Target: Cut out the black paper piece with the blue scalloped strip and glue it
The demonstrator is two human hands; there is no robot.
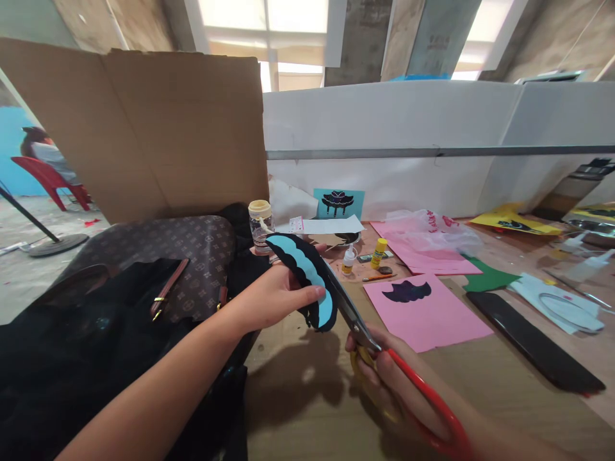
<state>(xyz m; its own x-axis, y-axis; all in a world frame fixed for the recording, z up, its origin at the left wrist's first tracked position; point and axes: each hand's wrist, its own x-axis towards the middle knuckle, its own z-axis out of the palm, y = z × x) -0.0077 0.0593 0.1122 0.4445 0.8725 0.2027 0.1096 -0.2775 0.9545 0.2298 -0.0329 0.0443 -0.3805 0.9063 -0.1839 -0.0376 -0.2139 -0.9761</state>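
Observation:
My left hand holds a scalloped paper cut-out, light blue with a black border, thumb pressed on its blue face. My right hand grips red-handled scissors; their metal blades reach up along the cut-out's right edge. Both hands hover over the wooden table. Just right of the scissors lies a pink sheet with a black scalloped shape stuck on it.
A brown patterned handbag and black cloth fill the left. A cardboard panel stands behind. A jar, glue bottles, a blue sample card, plastic bag, green, yellow and white papers and a black strip lie around. A person sits far left.

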